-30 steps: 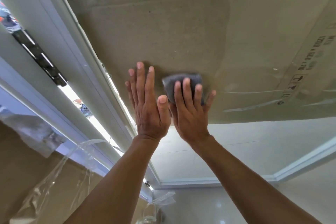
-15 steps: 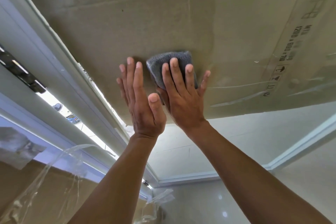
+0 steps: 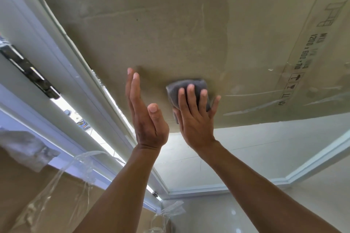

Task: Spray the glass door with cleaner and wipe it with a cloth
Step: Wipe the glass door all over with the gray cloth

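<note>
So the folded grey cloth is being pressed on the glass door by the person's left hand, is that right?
Not quite: it is the right hand whose straight fingers press the folded grey cloth flat on the glass door. The left hand beside it holds nothing. The head view shows this.

Right hand (image 3: 195, 119) presses grey cloth (image 3: 186, 89) flat on glass door (image 3: 170, 34)
</note>
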A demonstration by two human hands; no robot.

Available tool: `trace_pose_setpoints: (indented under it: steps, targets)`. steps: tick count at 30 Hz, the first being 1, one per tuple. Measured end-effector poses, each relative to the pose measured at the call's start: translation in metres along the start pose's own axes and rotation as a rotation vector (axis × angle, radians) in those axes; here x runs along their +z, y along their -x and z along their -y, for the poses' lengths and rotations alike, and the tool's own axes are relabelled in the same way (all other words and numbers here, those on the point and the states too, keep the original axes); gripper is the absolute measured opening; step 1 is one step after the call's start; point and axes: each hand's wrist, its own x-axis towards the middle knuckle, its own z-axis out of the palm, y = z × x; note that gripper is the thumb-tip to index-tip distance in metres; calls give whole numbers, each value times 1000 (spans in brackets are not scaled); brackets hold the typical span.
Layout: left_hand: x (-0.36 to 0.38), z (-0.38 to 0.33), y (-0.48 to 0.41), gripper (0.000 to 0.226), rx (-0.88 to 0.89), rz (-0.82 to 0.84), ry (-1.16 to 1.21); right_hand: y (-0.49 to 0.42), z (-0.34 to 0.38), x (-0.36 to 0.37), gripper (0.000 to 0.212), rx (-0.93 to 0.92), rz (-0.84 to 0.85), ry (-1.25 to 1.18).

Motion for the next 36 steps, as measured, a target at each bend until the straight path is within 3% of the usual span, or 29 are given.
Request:
trace_pose_setpoints:
  steps: [5, 16, 21, 25, 32, 36]
  targets:
    - [-12, 3, -3, 59, -6, -10, 37, -39, 33, -5, 80, -22, -63, -28]
    - [-6, -4, 6, 61, -89, -39, 5, 6, -15, -2, 64, -504, 23, -60]
    - [-1, -15, 14, 56, -99, 9, -73, 45, -50, -3, 66, -596, 122, -11]
    - [8, -21, 17, 58, -100, 45, -106, 29, -42, -9, 73, -511, 80, 23]
    - [25, -31, 13, 59, -73, 6, -158, -60, -32, -24, 71, -95, -131, 3]
    - [32, -35, 10, 61, -46, 56, -190, -59, -51, -28, 71, -78, -159, 43]
